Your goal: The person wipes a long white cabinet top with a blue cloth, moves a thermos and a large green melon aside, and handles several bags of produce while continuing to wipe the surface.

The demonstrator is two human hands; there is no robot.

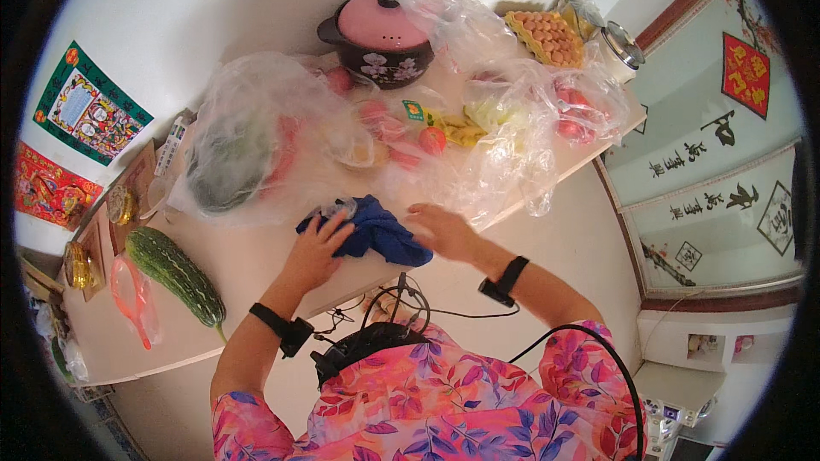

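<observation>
A crumpled dark blue cloth (pixel 378 230) lies near the front edge of the table, between my two hands. My left hand (pixel 317 250) rests over its left end, fingers spread. Beside those fingertips, a small piece of clear plastic (pixel 343 208) lies against the cloth. At the cloth's right end is my right hand (pixel 445 230), slightly blurred, with thumb and fingers apart. Whether it touches the fabric is hard to see. Each wrist wears a black strap with a small device.
Behind the cloth, a clear plastic bag (pixel 237 147) covers a large dark green item. Further back stand a pink-lidded pot (pixel 384 57) and an egg tray (pixel 544 35). More bagged produce (pixel 500 115) lies right. Left are a green striped gourd (pixel 176 275) and pink-handled item (pixel 136 307).
</observation>
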